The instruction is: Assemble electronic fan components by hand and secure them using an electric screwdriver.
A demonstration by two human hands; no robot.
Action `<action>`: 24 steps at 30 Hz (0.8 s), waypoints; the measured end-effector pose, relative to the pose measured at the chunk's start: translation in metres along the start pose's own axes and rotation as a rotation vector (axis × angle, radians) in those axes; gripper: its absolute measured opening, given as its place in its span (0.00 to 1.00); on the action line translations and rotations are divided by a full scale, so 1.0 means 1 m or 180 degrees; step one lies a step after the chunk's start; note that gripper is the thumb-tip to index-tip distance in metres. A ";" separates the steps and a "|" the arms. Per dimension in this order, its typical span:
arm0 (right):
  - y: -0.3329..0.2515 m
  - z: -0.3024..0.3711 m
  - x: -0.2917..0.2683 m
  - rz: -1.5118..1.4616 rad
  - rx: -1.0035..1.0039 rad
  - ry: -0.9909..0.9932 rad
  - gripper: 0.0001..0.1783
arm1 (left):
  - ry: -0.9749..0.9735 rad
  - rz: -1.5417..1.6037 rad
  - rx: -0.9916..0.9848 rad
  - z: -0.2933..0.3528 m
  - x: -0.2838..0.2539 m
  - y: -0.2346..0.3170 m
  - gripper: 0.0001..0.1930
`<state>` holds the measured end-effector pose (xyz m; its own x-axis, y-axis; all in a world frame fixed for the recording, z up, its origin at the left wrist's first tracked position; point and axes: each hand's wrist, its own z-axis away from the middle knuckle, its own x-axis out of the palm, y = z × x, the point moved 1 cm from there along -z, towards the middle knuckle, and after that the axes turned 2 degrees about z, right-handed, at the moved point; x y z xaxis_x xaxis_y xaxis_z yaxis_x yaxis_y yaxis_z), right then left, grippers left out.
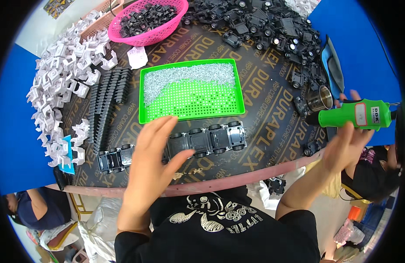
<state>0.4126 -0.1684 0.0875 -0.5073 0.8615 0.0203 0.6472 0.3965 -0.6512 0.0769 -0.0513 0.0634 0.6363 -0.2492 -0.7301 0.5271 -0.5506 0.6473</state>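
Observation:
A row of black toy car bodies with wheels (218, 138) runs along the near part of the table. My left hand (152, 153) is over the row, slightly blurred, thumb and fingers spread, holding nothing; it hides some of the cars. At the right, my right hand (352, 139) has its fingers around a green electric screwdriver (353, 115), which lies sideways with its dark nose pointing left. Behind the row is a green perforated tray (243, 103) with many small silvery screws (189, 73) heaped toward its far side.
White plastic parts (69, 74) pile up at left beside stacked black strips (107, 105). A pink basket (143, 40) of black parts stands at the back. Black car bodies (259, 26) heap at back right, near a metal cup (320, 98). Other people (42, 208) sit nearby.

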 end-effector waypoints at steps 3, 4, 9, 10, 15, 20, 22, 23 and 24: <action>0.011 0.002 0.026 -0.0264 0.0594 -0.0296 0.35 | -0.0030 -0.0398 0.0385 -0.019 0.028 -0.010 0.27; 0.012 -0.001 0.028 -0.0439 0.0820 -0.0331 0.35 | -0.0024 -0.0366 0.0405 -0.021 0.037 -0.011 0.27; 0.015 0.004 0.055 -0.1464 0.0820 -0.1100 0.34 | -0.0154 -0.0457 0.0379 -0.023 0.061 -0.008 0.21; 0.013 0.004 0.062 -0.1495 0.0801 -0.1262 0.33 | -0.0237 -0.0373 0.0304 -0.024 0.060 -0.006 0.21; 0.001 0.016 0.109 -0.1732 0.0739 -0.1484 0.23 | -0.0289 -0.0306 0.0289 -0.019 0.062 0.002 0.22; 0.000 0.027 0.130 -0.1522 0.0659 -0.1596 0.17 | -0.0207 -0.0006 0.0414 -0.023 0.067 0.025 0.37; 0.006 0.033 0.135 -0.0769 0.0208 -0.1723 0.15 | -0.0292 -0.0015 0.0411 -0.025 0.075 0.029 0.37; 0.010 0.036 0.135 -0.0755 0.0210 -0.1740 0.15 | -0.0381 -0.0050 0.0415 -0.026 0.078 0.030 0.37; 0.014 0.038 0.136 -0.0589 0.0126 -0.1823 0.15 | -0.0355 -0.0031 0.0367 -0.026 0.082 0.028 0.38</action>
<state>0.3312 -0.0576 0.0522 -0.8424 0.4670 -0.2689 0.5029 0.5019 -0.7037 0.1583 -0.0663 0.0270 0.5616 -0.3269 -0.7601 0.4606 -0.6396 0.6154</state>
